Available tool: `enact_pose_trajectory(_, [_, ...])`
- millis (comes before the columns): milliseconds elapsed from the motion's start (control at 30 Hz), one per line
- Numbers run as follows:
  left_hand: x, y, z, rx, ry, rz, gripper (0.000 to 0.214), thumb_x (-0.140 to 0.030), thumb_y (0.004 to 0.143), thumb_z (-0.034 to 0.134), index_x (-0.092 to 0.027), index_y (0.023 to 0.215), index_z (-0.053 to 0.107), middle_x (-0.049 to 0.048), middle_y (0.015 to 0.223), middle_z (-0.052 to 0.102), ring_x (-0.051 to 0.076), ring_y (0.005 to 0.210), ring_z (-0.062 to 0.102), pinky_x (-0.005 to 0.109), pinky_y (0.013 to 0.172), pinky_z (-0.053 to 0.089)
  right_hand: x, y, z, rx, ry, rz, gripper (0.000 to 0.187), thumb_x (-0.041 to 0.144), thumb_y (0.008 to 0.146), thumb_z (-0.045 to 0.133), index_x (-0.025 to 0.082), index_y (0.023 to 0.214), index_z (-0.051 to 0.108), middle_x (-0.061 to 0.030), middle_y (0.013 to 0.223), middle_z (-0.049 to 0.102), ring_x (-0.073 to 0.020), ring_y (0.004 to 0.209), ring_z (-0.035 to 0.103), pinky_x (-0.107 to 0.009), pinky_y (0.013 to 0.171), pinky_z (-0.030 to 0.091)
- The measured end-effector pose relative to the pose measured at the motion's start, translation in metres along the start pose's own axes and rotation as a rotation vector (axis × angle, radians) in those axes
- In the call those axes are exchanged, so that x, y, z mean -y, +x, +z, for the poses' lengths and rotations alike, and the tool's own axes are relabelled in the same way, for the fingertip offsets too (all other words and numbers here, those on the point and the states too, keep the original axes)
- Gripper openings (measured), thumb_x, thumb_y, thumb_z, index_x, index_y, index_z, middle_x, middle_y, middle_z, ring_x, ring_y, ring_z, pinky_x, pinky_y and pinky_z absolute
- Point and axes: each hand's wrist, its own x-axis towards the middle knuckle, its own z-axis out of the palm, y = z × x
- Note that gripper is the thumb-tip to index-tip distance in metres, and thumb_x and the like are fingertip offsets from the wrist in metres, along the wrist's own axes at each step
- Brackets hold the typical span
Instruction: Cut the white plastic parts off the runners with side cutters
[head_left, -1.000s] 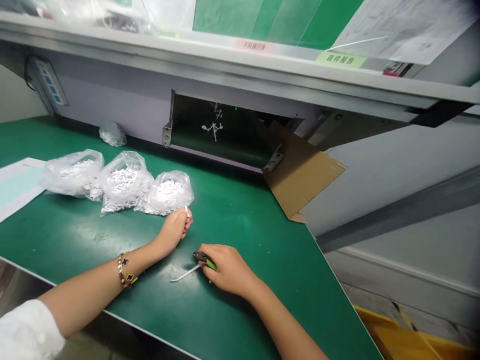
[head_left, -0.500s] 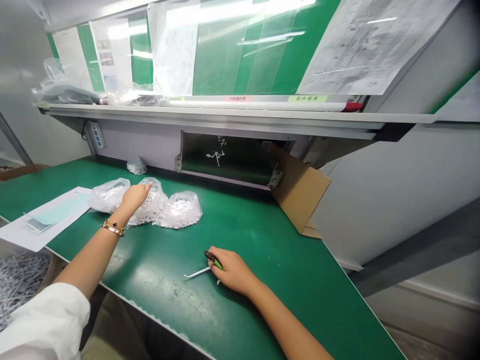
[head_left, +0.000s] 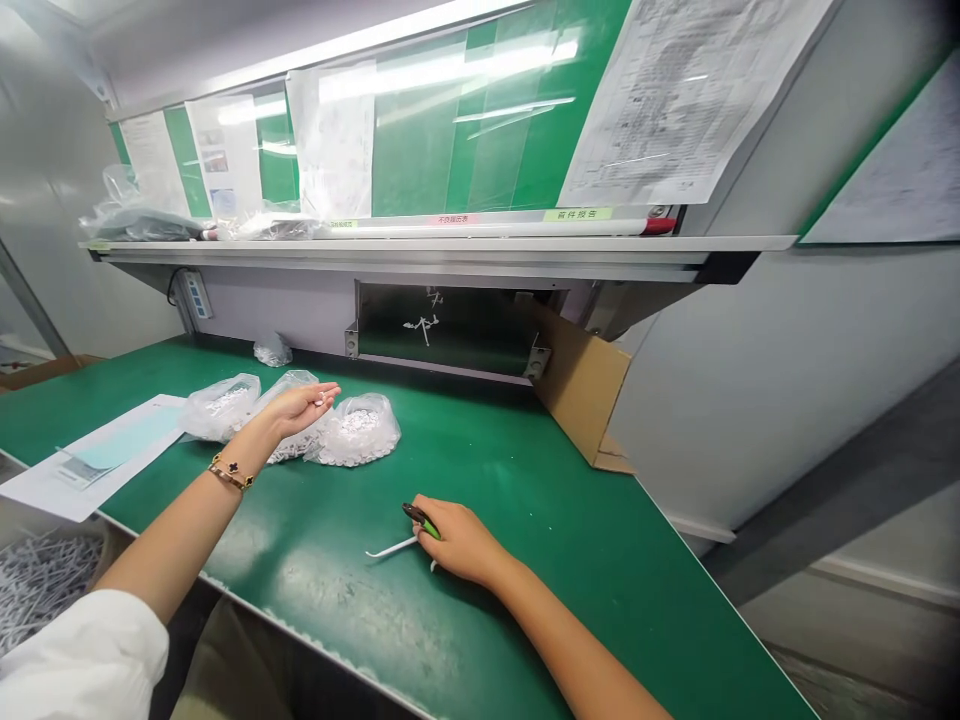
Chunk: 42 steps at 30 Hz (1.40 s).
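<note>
My left hand [head_left: 300,407] is raised just over the middle of several clear plastic bags, with a tiny white piece [head_left: 321,398] at its fingertips. That middle bag [head_left: 296,452] is partly hidden by my hand and wrist. The bags to either side [head_left: 221,405] [head_left: 356,432] hold small white plastic parts. My right hand [head_left: 461,540] rests on the green mat [head_left: 480,450], gripping green-handled side cutters [head_left: 421,520]. A thin white plastic strip [head_left: 390,548] sticks out from beneath the cutters and my fingers.
A paper sheet [head_left: 97,460] lies at the mat's left. A folded cardboard piece [head_left: 581,390] leans at the back right. A small bag [head_left: 272,350] sits at the back. A bin of white parts [head_left: 45,590] lies below the front-left edge, beside my white sleeve [head_left: 75,655].
My left hand has moved from the mat's middle to the bags and lifted slightly off the middle bag, turning palm-up. My right hand barely moved. The view has tilted upward.
</note>
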Motion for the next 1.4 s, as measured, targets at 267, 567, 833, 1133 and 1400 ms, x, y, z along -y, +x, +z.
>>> enact_pose_trajectory(267, [0.029, 0.028, 0.030, -0.036, -0.027, 0.057, 0.026, -0.002, 0.082, 0.044, -0.010, 0.103, 0.058, 0.0137, 0.107, 0.061, 0.002, 0.047, 0.043, 0.016, 0.049, 0.045, -0.001, -0.001, 0.001, -0.002, -0.006, 0.007, 0.006, 0.022, 0.080, 0.043, 0.021, 0.080, 0.049, 0.0003, 0.076, 0.057, -0.0130, 0.067, 0.049, -0.021, 0.057, 0.027])
enact_pose_trajectory(567, [0.050, 0.047, 0.045, -0.160, 0.073, 0.150, 0.015, -0.020, 0.081, 0.058, -0.014, 0.095, 0.061, 0.0116, 0.108, 0.063, 0.022, 0.109, 0.054, 0.041, 0.097, 0.037, 0.000, -0.001, -0.001, -0.001, -0.004, 0.000, 0.004, 0.021, 0.078, 0.044, 0.021, 0.078, 0.047, 0.0008, 0.076, 0.057, -0.0128, 0.068, 0.049, -0.021, 0.057, 0.025])
enact_pose_trajectory(833, [-0.007, 0.039, -0.045, -0.596, 0.171, 0.494, 0.033, -0.011, 0.088, 0.037, -0.018, 0.117, 0.051, 0.0073, 0.119, 0.056, 0.014, 0.111, 0.052, 0.031, 0.096, 0.040, -0.003, 0.000, 0.001, 0.005, 0.005, 0.005, 0.003, 0.020, 0.079, 0.042, 0.021, 0.077, 0.045, 0.0006, 0.075, 0.056, -0.0127, 0.066, 0.049, -0.021, 0.056, 0.026])
enact_pose_trajectory(1133, [-0.041, 0.010, -0.115, -0.781, 0.489, 0.447, 0.032, -0.033, 0.088, 0.049, -0.014, 0.114, 0.052, 0.0099, 0.120, 0.051, 0.024, 0.109, 0.049, 0.047, 0.093, 0.039, -0.005, 0.002, 0.006, -0.014, 0.013, -0.006, 0.005, 0.019, 0.078, 0.042, 0.022, 0.076, 0.046, 0.0006, 0.075, 0.057, -0.0138, 0.068, 0.050, -0.022, 0.058, 0.028])
enact_pose_trajectory(1400, [0.067, -0.069, 0.012, -0.082, 0.942, 0.629, 0.019, -0.035, 0.069, 0.067, -0.023, 0.082, 0.067, 0.0041, 0.088, 0.066, 0.022, 0.093, 0.056, 0.033, 0.096, 0.035, -0.001, 0.003, 0.009, -0.165, 0.083, 0.038, 0.010, 0.023, 0.083, 0.037, 0.021, 0.074, 0.042, -0.0009, 0.074, 0.055, -0.0147, 0.067, 0.050, -0.024, 0.060, 0.034])
